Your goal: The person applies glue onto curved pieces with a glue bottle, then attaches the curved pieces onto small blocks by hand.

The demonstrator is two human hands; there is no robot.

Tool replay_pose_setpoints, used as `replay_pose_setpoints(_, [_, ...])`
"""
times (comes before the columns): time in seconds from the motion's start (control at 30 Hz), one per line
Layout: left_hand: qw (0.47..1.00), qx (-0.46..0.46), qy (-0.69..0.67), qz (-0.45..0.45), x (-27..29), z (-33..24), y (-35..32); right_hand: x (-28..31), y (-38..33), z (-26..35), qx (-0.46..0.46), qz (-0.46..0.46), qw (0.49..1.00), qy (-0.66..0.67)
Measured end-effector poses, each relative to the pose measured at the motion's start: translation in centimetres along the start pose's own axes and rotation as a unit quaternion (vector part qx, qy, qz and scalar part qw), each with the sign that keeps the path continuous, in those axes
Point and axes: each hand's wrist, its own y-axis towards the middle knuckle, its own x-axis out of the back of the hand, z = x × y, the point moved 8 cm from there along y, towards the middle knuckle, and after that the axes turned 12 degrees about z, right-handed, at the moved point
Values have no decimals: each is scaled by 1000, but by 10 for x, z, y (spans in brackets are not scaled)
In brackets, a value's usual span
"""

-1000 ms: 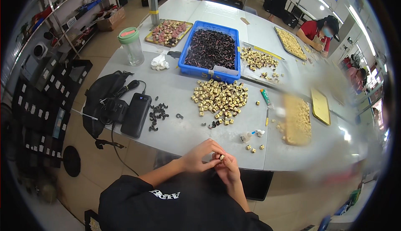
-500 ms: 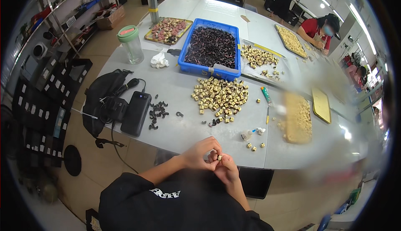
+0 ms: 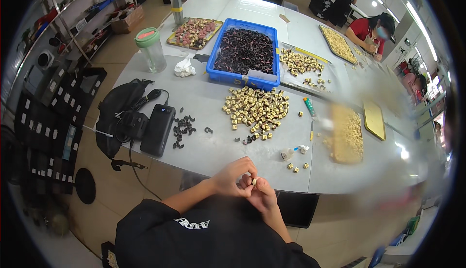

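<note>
Close to my body, past the table's near edge, both hands meet around one small cream-and-dark block [image 3: 254,182]. My left hand [image 3: 232,177] pinches it from the left with bent fingers. From the right, the thumb and fingers of my right hand [image 3: 263,196] close on the same block. A large heap of similar small gold-and-dark blocks [image 3: 255,109] lies ahead of my hands, and several dark curved pieces [image 3: 249,139] rest at its near edge. To the right sit a few loose blocks [image 3: 296,169] beside a small bottle with a blue tip [image 3: 288,154].
Behind the heap stands a blue tray [image 3: 212,76] full of dark curved pieces. A black power bank [image 3: 158,131], a cable and a black bag [image 3: 114,117] lie left. A lidded cup [image 3: 153,54] stands farther back. Blurred shapes cover the right side; a co-worker [image 3: 369,34] sits beyond.
The view has shifted very slightly. My hands stay together on the small block, with hardly any visible movement of the fingers.
</note>
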Motion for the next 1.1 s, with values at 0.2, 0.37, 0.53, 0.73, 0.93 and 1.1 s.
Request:
replay_pose_setpoints(0.2, [1000, 4, 1, -5, 1, 0, 0, -2, 2, 2, -8, -54, 998, -39])
replay_pose_setpoints(0.37, [998, -33, 26, -35, 5, -11, 1, -7, 2, 1, -14, -39, 998, -44])
replay_pose_setpoints(0.53, [999, -25, 12, -26, -2, -15, -3, -14, -6, 3, 3, -52, 997, -54])
replay_pose_setpoints(0.73, [992, -92, -78, -40, 49, -66, 22, -20, -24, 48, 73, -66, 981, -168])
replay_pose_setpoints(0.93, [817, -339, -423, 195, 41, -175, 40, -2, -84, 145, 295, -231, 854, -362])
replay_pose_setpoints(1.1, [685, -360, -512, 373, 20, -174, 24, -11, -106, 171, 128, -445, 375, -803])
